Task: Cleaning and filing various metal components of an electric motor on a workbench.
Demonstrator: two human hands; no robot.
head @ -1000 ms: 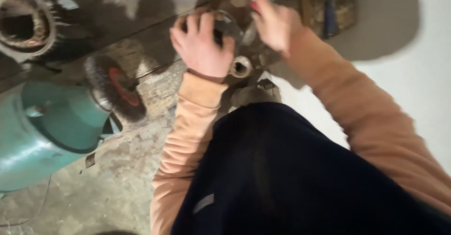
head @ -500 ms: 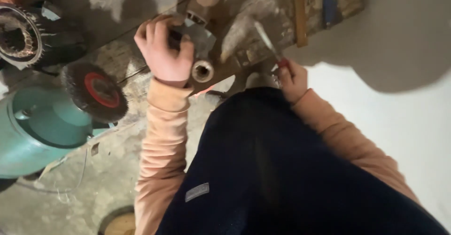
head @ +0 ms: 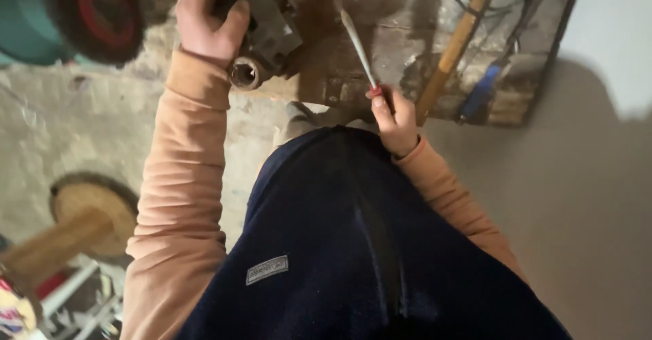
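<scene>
So most of the lower view is eaten up by the person's dark blue vest [head: 353, 245] and peach sleeves, which hide whatever's right below them. Up top left, a wire brush wheel [head: 95, 10] with a red hub is cut off by the edge, teal machine body behind it. On the worn workbench [head: 401, 55] sits a grimy metal assembly [head: 285, 34], hard to make out, with a short open-ended pipe stub [head: 244, 74] sticking out toward the person. The left hand [head: 207, 14] is wrapped tight around a dark part at the top of it. The right hand [head: 394, 116] pinches the red handle of a thin screwdriver [head: 356, 48], its long axis running up and slightly left, tip toward the assembly. A wooden-handled tool [head: 451, 48] lies just right of it.
</scene>
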